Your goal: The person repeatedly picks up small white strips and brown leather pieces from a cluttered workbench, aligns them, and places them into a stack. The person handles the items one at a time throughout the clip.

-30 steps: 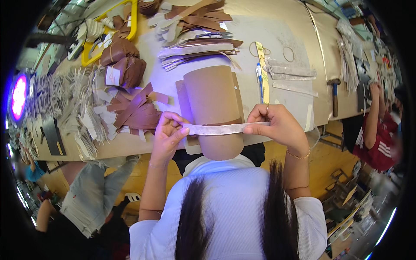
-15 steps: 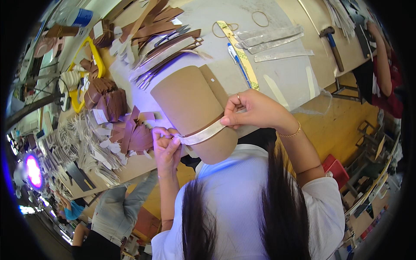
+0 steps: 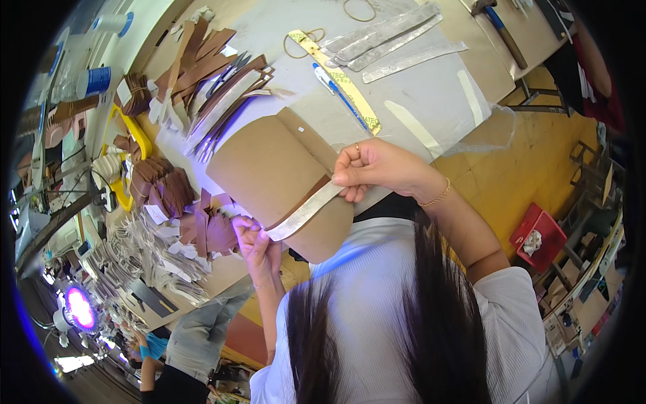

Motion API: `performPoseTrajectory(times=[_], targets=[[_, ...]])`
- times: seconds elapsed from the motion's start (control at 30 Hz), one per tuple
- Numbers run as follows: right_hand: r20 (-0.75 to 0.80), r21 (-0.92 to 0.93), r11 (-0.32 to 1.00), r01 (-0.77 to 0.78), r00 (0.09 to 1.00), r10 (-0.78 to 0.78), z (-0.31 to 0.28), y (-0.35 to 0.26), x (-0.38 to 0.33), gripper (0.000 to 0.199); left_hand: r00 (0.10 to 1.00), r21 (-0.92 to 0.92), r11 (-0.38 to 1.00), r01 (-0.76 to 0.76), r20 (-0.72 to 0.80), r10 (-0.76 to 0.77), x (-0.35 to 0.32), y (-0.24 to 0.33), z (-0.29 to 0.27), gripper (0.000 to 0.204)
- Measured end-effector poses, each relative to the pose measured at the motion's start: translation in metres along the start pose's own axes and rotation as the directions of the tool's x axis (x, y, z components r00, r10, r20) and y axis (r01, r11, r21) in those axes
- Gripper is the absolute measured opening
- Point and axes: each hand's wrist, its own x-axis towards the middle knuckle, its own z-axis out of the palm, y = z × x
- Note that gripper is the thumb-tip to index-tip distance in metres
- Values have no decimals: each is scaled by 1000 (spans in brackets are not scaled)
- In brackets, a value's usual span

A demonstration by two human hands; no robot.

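Observation:
A pale, whitish strip [image 3: 304,215] runs across a rounded tan form [image 3: 266,161] that lies at the table's near edge against my body. Along the strip's far side shows a narrow brown strip [image 3: 301,200], partly covered by it. My left hand [image 3: 258,248] pinches the pale strip's left end between thumb and fingers. At its right end, my right hand [image 3: 377,168] grips it with thumb over curled fingers. Whether the brown strip is also held in my fingers is hidden. A flat tan flap [image 3: 303,131] sticks out beyond the form.
Bundled brown strips [image 3: 161,185] and cut pieces [image 3: 222,94] cover the left side. Farther off lie a blue-and-white pen [image 3: 340,97], a yellow tape strip [image 3: 350,91], silvery strips [image 3: 383,40] and a hammer [image 3: 501,30]. A red stool [image 3: 538,236] stands right; other people are nearby.
The view has shifted, so the table things sit farther left. The pale strip slants more steeply, and more of the brown strip shows beside it. Both hands keep their grip.

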Motion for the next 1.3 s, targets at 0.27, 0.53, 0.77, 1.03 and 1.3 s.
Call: performPoseTrajectory(times=[0.27, 0.53, 0.77, 1.03, 1.3], targets=[[7, -8, 1000, -2, 1000, 2, 4, 3, 11, 29, 1000, 17, 1000, 13, 1, -13, 0, 1, 0, 37], [26, -30, 999, 30, 999, -29, 6, 13, 20, 30, 1000, 43, 999, 0, 28, -1, 0, -1, -4, 37], [-155, -239, 962, 135, 972, -175, 23, 27, 15, 30, 999, 45, 998, -31, 7, 31, 2, -4, 3, 38], [-394, -93, 901, 424, 815, -424, 19, 3, -1, 19, 998, -14, 999, -53, 22, 53, -4, -5, 0, 31], [675, -728, -299, 617, 568, -470, 123, -13, -13, 64, 986, -128, 980, -155, -82, 145, -32, 1, 12, 32]])
